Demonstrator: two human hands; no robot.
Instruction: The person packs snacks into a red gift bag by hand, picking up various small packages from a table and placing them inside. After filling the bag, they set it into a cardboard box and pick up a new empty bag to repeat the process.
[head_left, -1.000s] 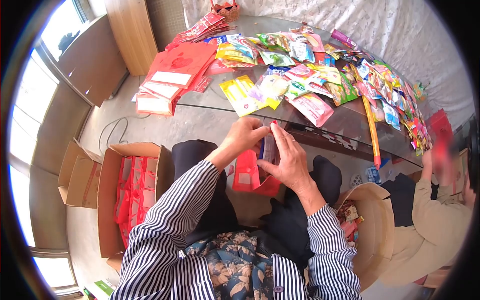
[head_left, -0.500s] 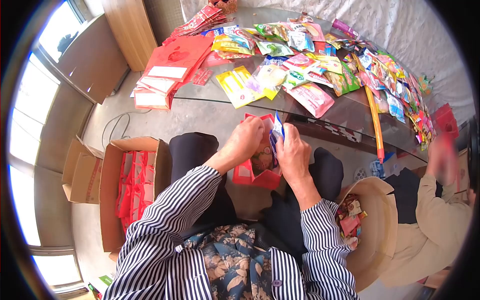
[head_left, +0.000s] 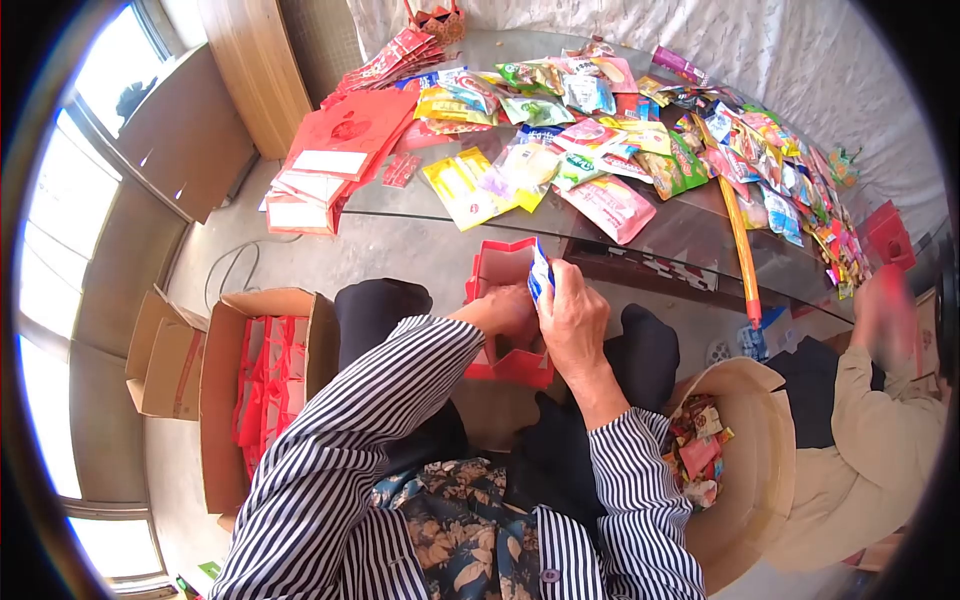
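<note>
A red open box (head_left: 520, 368) stands between my knees. My left hand (head_left: 510, 310) reaches down inside it, and its fingers are hidden by the hand and the box wall. At the box's right side, my right hand (head_left: 572, 312) has its thumb and fingers closed on a blue and white packet (head_left: 541, 272), held upright at the rim. Beyond the box, the glass table bears a pink packet (head_left: 612, 208), a yellow packet (head_left: 466, 188) and a heap of colourful snack packets (head_left: 590, 95).
Flat red bags (head_left: 345, 140) lie at the table's left. A cardboard box (head_left: 222, 400) on the left holds red boxes. On the right are an open bin (head_left: 745, 480) with small packets, a yellow stick (head_left: 740, 240) and another person's sleeve (head_left: 870, 400).
My left hand has moved from the box's upper left rim down into the box. The right hand and its packet have shifted slightly left, and the view has tilted a little.
</note>
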